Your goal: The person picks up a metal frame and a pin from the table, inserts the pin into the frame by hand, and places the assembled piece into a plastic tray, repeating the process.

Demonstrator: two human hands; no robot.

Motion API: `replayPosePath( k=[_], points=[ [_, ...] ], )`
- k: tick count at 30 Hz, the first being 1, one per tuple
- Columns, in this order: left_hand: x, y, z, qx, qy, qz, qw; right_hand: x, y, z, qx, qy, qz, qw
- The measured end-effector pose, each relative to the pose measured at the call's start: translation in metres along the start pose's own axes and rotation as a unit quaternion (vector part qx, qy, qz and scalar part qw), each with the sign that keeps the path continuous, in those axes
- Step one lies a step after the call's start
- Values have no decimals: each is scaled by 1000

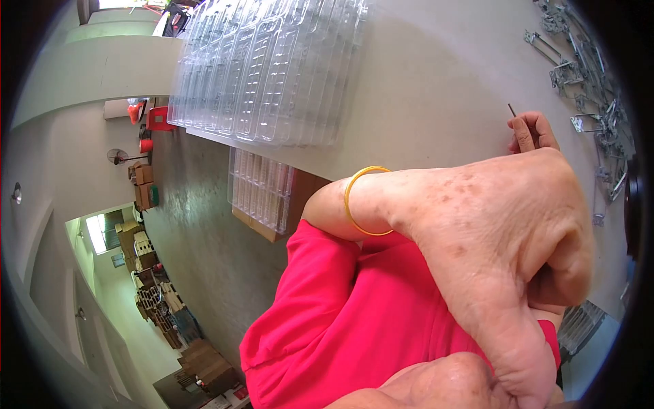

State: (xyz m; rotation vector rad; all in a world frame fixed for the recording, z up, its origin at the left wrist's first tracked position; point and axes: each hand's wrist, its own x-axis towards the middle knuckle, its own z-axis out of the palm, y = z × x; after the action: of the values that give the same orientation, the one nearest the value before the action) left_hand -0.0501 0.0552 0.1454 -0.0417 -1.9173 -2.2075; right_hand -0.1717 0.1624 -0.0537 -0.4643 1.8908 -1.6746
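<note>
My left hand (504, 232) is large and close to the camera, its back turned to me. A yellow bangle (349, 198) circles this wrist. The fingers curl inward at the right, and whatever they may hold is hidden. Beyond it, my right hand (531, 133) pinches a thin dark rod (511, 110), whose tip sticks out above the fingers over the pale table (436, 75). My left hand hides most of the right forearm. At the bottom edge, close skin (436, 382) is cut off by the frame; I cannot tell what part it is.
Clear plastic trays (266, 75) are stacked at the table's upper left. Metal linkages (579, 75) lie along its right side. Below the table edge, more trays (262, 187) rest on a cardboard box (255, 225). A fan (117, 156), a red stool (161, 118) and cartons (208, 361) stand farther left.
</note>
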Motion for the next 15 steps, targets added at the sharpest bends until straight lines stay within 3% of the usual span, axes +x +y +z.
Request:
replayPosePath(
  k=[4,7,13,15],
  points=[
    [4,4,-13,34,-43,-19,998,-3,-6,7,45,22,38,998],
    [3,5,-15,59,-72,-36,995,0,-7,4,-6,29,76,997],
    [2,16,-18,103,-149,-63,981,10,19,0,52,-16,4,999],
    [3,19,-19,116,-175,-71,975,5,17,11,97,54,52,992]
  ],
)
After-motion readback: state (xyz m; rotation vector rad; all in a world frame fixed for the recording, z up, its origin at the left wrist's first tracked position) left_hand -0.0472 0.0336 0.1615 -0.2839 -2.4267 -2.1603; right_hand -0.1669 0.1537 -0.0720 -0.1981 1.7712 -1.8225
